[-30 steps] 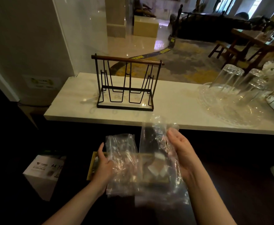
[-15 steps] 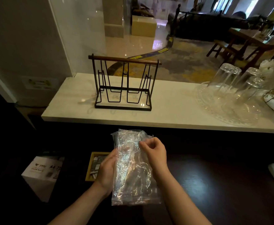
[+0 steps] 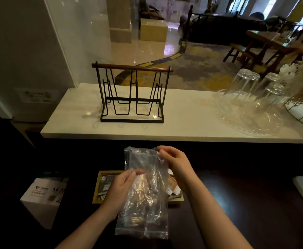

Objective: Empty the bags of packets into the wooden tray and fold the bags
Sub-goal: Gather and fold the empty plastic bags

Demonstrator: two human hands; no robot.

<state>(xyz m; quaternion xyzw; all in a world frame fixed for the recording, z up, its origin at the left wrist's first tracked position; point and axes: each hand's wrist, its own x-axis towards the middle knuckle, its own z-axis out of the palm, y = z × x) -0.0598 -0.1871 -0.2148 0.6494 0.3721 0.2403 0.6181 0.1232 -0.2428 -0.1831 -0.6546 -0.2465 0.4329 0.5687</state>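
On the dark counter below the marble ledge [image 3: 183,126], a clear plastic bag [image 3: 143,191] is held above the packet-filled wooden tray [image 3: 97,187], pinched at its top by the right hand [image 3: 175,164] and midway by the left hand [image 3: 119,189].

Far worktop: black wire rack with wooden handle [image 3: 132,97]; upturned clear glasses [image 3: 244,85] on glass tray [image 3: 237,121], right.
Near left: white cardboard box [image 3: 43,200].

You can read "A4" and a "7" on the white box [image 3: 44,198] to your left; its other print is too small.
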